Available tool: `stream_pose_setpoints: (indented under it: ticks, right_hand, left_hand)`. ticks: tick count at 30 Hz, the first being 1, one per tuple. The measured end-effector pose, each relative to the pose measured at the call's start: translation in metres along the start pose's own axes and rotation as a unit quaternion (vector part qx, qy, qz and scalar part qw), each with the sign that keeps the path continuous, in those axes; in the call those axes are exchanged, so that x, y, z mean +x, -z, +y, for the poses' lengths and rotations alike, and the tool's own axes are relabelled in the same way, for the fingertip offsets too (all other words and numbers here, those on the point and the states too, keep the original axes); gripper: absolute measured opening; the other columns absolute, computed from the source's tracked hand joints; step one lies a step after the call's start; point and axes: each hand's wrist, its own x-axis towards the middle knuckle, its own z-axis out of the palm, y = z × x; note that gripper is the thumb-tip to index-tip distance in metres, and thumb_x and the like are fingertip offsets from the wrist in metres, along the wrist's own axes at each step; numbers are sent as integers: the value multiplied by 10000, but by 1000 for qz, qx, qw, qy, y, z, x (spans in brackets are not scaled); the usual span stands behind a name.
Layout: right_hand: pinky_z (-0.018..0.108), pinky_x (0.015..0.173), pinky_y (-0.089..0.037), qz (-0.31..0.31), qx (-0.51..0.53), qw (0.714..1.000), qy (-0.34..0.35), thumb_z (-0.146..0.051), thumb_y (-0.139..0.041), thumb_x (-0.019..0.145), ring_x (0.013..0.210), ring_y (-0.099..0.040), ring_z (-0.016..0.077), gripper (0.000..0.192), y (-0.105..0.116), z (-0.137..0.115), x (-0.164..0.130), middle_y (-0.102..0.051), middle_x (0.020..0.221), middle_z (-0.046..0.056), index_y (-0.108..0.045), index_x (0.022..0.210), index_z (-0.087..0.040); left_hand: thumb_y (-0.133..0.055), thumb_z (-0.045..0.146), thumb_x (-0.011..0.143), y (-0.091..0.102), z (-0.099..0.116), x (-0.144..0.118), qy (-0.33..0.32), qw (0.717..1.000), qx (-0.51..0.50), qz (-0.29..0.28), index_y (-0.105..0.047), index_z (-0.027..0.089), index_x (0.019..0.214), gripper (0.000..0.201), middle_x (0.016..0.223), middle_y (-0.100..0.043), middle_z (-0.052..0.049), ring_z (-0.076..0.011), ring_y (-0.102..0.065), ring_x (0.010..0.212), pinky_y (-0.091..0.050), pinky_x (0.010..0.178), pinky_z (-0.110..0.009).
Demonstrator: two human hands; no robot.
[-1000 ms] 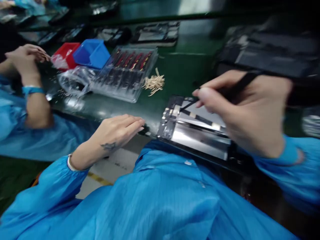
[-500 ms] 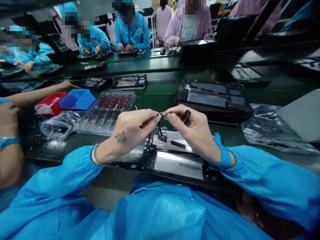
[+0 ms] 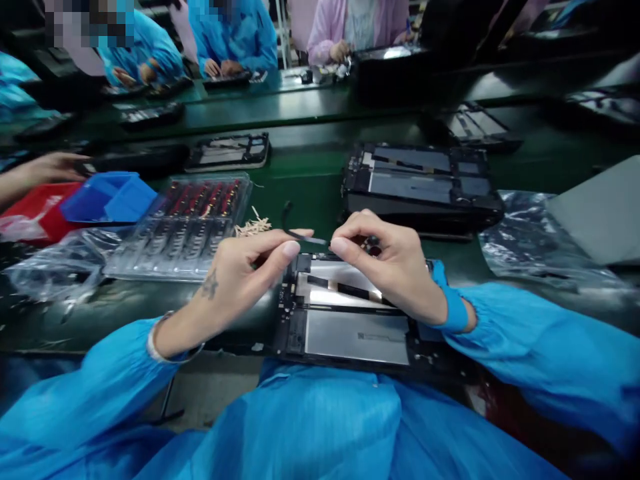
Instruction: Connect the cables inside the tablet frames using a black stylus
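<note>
Centrally, just above the middle of the frame, both hands are meeting over an opened tablet chassis (image 3: 350, 320) lying on the green table (image 3: 310, 180) at the near edge. The left hand (image 3: 240, 273) is pinching, between thumb and forefinger, one end of a thin dark flex strip (image 3: 300, 235); the other fingers are curling loosely under. The right hand (image 3: 390, 267) is closing narrowly on the strip's other end, and a small dark tool or part is sitting in its grip, too blurred to identify. The strip's free tail is curling upward to the left, toward the frame's centre.

In the inspector's judgement, the strip is handling as very light, limp and easily creased; it is best taken by its ends or edges with fingertips only, avoiding sharp bends. The chassis beneath is appearing rigid but delicate, with exposed silver panels.

At centre left a clear plastic tray (image 3: 185, 220) of red-and-black parts is resting beside a blue bin (image 3: 107, 198). A second opened chassis (image 3: 420, 180) is lying at upper right. Another person's hand (image 3: 47, 167) is working at the far left edge.
</note>
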Motion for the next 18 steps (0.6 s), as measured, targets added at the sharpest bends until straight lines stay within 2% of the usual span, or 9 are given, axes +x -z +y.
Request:
stream_pose_setpoints:
  ticks: [3, 7, 10, 12, 15, 18]
  right_hand:
    - [322, 705, -407, -41, -80, 996, -22, -215, -648, 942, 762, -543, 151, 155, 23, -1, -3, -675, 794, -7, -641, 787, -214]
    - [344, 714, -413, -121, -142, 977, -100, -223, -633, 934, 787, -552, 184, 142, 52, 5, -14, -683, 798, 3, -652, 794, -239]
    - [347, 697, -413, -173, -150, 959, -168, -254, -618, 936, 786, -559, 196, 160, 67, 12, -24, -691, 810, 14, -655, 781, -243]
    - [343, 690, -412, -196, -152, 947, -205, -269, -611, 937, 790, -570, 196, 170, 75, 16, -29, -694, 822, 19, -665, 778, -240]
    - [328, 682, -408, -208, -158, 935, -241, -299, -620, 931, 801, -583, 188, 155, 85, 21, -35, -691, 843, 16, -686, 805, -237]
    - [319, 683, -404, -204, -173, 927, -262, -322, -621, 928, 802, -593, 181, 157, 91, 25, -37, -692, 865, 16, -698, 824, -234]
  left_hand:
    - [-535, 399, 1023, 7, -19, 3, 7, 994, 86, -72, -767, 214, 1172, 332, 548, -588, 52, -75, -474, 465, -344, 479, -199]
    - [-535, 434, 1016, 8, -39, 18, -49, 988, 119, -86, -772, 213, 1157, 353, 634, -670, 33, -86, -500, 470, -381, 510, -215]
    - [-518, 434, 1028, -1, -43, 32, -84, 983, 117, -111, -763, 201, 1166, 366, 607, -663, 27, -101, -525, 472, -387, 514, -228]
    - [-513, 406, 1036, -10, -42, 38, -108, 980, 111, -127, -754, 202, 1163, 341, 661, -703, 19, -104, -549, 485, -385, 507, -231]
    - [-510, 341, 1045, -24, -42, 45, -162, 971, 87, -153, -736, 195, 1122, 280, 898, -770, -17, -126, -666, 672, -459, 598, -229]
    - [-496, 280, 1050, -36, -43, 48, -215, 955, 62, -195, -698, 172, 1080, 231, 996, -744, -47, -159, -692, 885, -506, 732, -246]
